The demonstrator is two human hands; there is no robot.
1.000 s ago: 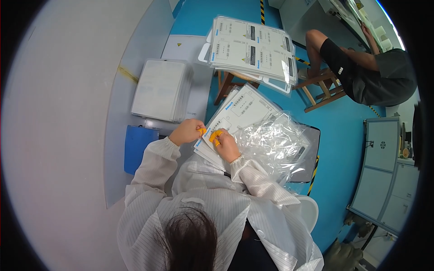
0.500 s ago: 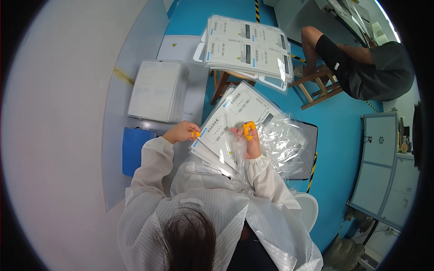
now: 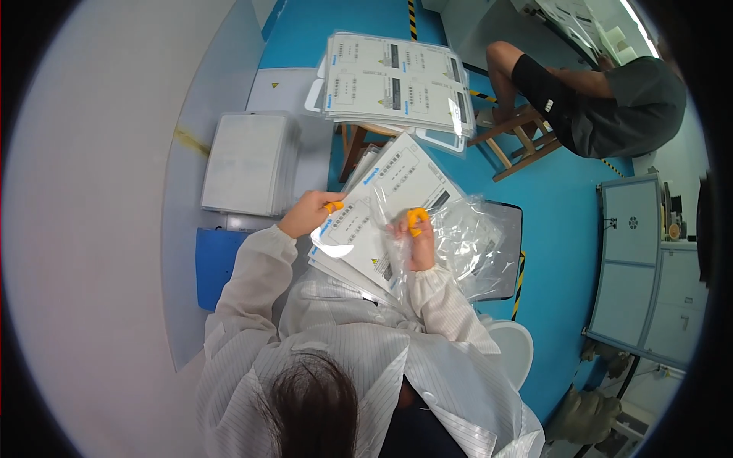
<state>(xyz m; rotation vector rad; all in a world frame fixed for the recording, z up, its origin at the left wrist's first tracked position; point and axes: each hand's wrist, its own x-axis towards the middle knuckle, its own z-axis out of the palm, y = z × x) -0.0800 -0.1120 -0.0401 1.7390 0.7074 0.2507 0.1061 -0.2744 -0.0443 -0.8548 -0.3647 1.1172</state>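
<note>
A white sheet printed with several panels (image 3: 405, 175) lies slanted over a few similar sheets on my lap. My left hand (image 3: 307, 214), an orange cot on a finger, pinches the sheet's left edge. My right hand (image 3: 418, 240), with orange cots on its fingers, is closed on thin clear plastic film (image 3: 379, 200) above the sheet's middle. The film stretches up and left from my fingers. To the right of that hand lies a heap of crumpled clear film (image 3: 469, 237), over a grey flat panel (image 3: 510, 259).
A stack of printed sheets (image 3: 397, 80) rests on a wooden stool ahead. At left stand a pile of whitish plates (image 3: 243, 164) and a blue box-like thing (image 3: 215, 263) beside a partition. A person in dark clothes (image 3: 611, 114) sits at far right. A grey cabinet (image 3: 630, 256) stands at right.
My left hand has lifted the sheet's left edge slightly, and the sheet has shifted a little. My right hand stays closed on the film. The whole view has slid slightly.
</note>
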